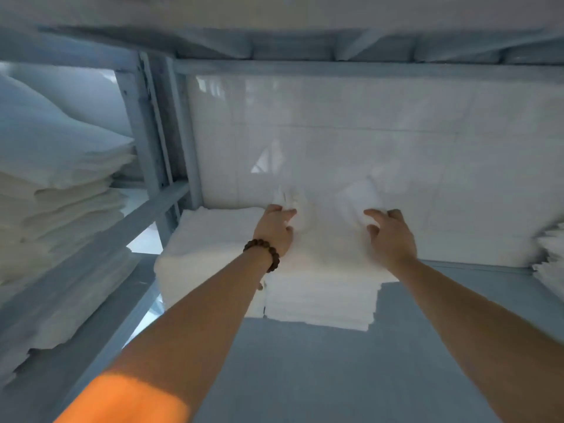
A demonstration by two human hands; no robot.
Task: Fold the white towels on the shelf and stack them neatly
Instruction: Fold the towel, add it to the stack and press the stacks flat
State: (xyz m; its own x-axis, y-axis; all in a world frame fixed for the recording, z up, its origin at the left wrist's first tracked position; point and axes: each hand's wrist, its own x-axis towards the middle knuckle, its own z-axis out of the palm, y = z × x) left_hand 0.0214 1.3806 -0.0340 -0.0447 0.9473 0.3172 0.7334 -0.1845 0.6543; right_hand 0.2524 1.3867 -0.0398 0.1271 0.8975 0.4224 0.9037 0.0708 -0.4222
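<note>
Over on the left, the next bay (pixel 61 209) was already packed with folded white linen, set apart by a grey post (pixel 152 132). Then came a thick folded pile (pixel 207 239) at the left end of the shelf (pixel 335 377), touching a neat stack (pixel 320 300) beside it, so a good part of the job looked done. The left hand (pixel 276 228), with a bead bracelet (pixel 264 251) at the wrist, had its fingers curled, pinching one upper corner of the towel (pixel 329 227). That towel was lifted just above the stack, spread between both hands and blurred. The right hand (pixel 392 236) gripped the other corner, cloth caught between thumb and fingers. By my reading this one was mid-fold, with laying it flat and squaring it on the stack yet to come. How many towels were left to fold could not be told. Far right, another white pile (pixel 549 257) peeked in at the edge. The shelf was plain blue-grey metal, with glossy white wall tiles (pixel 366 132) behind and another shelf's underside overhead.
</note>
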